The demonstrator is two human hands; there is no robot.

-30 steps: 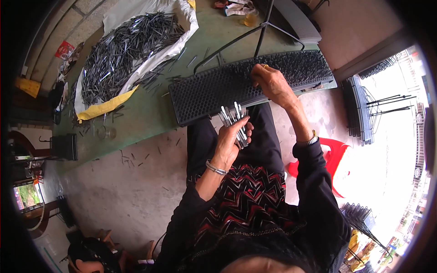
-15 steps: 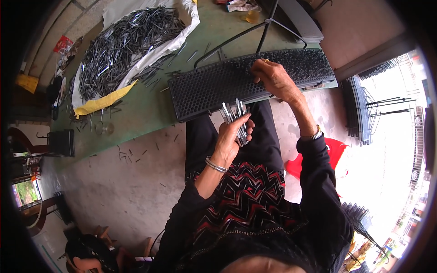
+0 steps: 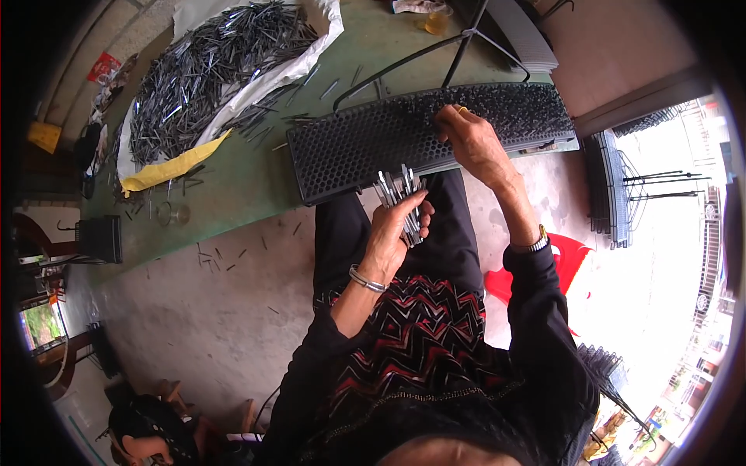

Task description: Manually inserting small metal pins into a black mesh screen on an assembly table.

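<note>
My left hand is closed around a bundle of thin grey metallic sticks, their ends poking up past the thumb. It stays just off the near edge of a long black tray full of small round holes. Over the tray's middle, my right hand has its fingers pinched and pointed down at the holes. Whatever those fingertips hold is hidden behind the knuckles. To the right of that hand the holes are densely filled with dark pieces; to the left they look bare.
A large heap of similar dark sticks lies on a white and yellow sheet on the green table. Black metal rods rise behind the tray. A glass cup stands near the table edge. Loose sticks lie scattered on the floor.
My right hand has shifted very slightly right and down, still pinched over the tray. My left hand and its bundle stay almost where they were. The view has tilted a little.
</note>
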